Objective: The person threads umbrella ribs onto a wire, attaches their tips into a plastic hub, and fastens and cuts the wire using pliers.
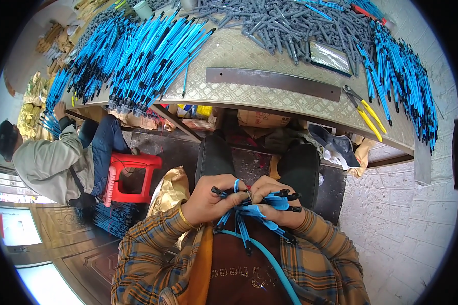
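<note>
My two hands meet close in front of my chest, above my lap. In my right hand (282,209) is a bundle of thin blue rods with black tips (277,202), fanning out to the right and downward. My left hand (212,199) is closed, its thumb and forefinger pinching right beside my right fingertips. A blue band or rod piece (236,185) shows at the left forefinger, and black tips stick out next to it. What exactly the fingertips grip between them is too small to make out.
On the table (229,94) ahead lie heaps of blue rods (152,56), grey plastic parts (285,25), a flat metal bar (273,84), a dark-framed rectangular object (330,58) and yellow-handled pliers (370,117). Left, a person (56,157) sits by a red stool (132,175). A white wall (387,223) stands right.
</note>
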Demonstrator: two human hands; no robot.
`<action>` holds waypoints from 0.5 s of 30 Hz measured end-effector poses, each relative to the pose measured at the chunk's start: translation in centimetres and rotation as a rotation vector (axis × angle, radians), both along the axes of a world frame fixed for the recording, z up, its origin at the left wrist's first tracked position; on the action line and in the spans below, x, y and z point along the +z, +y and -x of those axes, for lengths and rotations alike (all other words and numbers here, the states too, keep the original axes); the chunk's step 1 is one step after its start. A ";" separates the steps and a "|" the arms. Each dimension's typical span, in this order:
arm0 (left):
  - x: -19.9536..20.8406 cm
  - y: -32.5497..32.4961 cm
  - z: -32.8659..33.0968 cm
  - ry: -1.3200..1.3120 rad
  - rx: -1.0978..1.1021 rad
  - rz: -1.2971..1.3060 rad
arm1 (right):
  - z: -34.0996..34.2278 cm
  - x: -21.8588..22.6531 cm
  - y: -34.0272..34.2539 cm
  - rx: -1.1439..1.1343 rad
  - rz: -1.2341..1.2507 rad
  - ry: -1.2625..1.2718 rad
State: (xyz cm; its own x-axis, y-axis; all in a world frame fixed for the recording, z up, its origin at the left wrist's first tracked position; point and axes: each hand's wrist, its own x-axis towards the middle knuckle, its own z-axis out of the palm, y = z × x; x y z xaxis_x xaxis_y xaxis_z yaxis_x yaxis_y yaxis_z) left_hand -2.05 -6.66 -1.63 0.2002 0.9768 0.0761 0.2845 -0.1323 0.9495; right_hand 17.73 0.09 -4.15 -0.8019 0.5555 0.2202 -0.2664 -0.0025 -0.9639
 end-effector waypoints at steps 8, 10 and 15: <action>0.2 0.1 -0.5 0.111 0.031 -0.043 | 0.0 -0.4 -0.1 -0.051 -0.027 0.002; 0.3 -0.2 -0.6 0.163 0.038 -0.075 | 0.1 -0.2 -0.3 -0.090 -0.117 0.003; 0.6 0.6 -0.5 0.274 -0.097 -0.136 | -0.2 -0.8 -0.6 -0.177 -0.219 -0.049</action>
